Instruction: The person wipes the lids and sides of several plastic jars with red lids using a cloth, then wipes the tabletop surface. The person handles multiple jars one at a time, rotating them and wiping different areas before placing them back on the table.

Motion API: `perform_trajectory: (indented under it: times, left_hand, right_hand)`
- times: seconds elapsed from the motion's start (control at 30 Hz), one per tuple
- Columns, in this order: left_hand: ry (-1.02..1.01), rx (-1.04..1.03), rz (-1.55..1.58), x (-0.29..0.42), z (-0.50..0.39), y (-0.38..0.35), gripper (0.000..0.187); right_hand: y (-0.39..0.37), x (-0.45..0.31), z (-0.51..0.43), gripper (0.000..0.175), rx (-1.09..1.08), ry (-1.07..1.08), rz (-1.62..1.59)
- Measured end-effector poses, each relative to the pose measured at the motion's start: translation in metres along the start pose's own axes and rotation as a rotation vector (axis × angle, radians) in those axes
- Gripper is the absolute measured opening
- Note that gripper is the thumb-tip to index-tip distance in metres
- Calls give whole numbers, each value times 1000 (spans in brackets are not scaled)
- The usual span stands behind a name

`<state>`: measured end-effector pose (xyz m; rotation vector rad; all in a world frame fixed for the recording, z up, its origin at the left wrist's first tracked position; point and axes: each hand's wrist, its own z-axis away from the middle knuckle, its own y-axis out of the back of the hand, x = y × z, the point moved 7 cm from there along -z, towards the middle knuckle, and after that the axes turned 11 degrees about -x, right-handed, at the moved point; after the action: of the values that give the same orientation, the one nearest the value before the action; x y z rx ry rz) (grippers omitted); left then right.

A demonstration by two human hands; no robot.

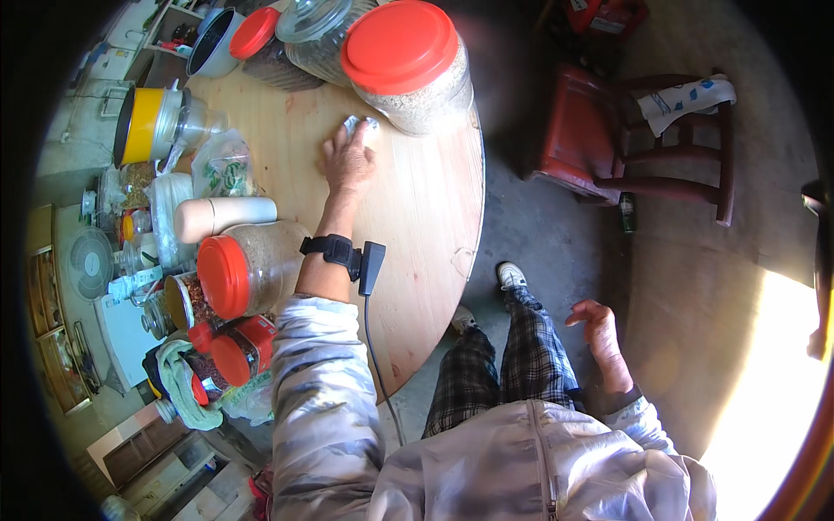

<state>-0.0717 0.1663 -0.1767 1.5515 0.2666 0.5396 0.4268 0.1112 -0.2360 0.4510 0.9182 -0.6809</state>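
Note:
My left hand (350, 158) rests on the round light-wood table (417, 241), its fingers on a small crumpled white and blue cloth or tissue (361, 125). Just beyond the fingertips stands a large clear jar (423, 98) with a red lid, filled with pale grains. A black strap with a cabled device (371, 267) is around my left wrist. My right hand (596, 325) hangs beside my legs, over the floor, its fingers loosely bent and apart, with nothing visible in it.
More jars (223, 277), a pale bottle (225, 218), a plastic bag (225, 166) and a yellow pot (140, 126) crowd the table's left side. A glass jar (319, 32) stands at the far edge. Right of the table are a red wooden chair (580, 137) and a green bottle (627, 213).

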Motion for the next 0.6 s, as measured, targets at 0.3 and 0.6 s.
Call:
perform_trajectory:
  times: [0.3,0.6]
  left_hand:
    - [236,-53,1636,-57,97,24,17]
    - [295,-154,1463,-54,136,5,19]
  right_hand:
    - [-1,-23,-19,36,-39,-113,122]
    - [-69,-63,-18,37,-195,-30,224]
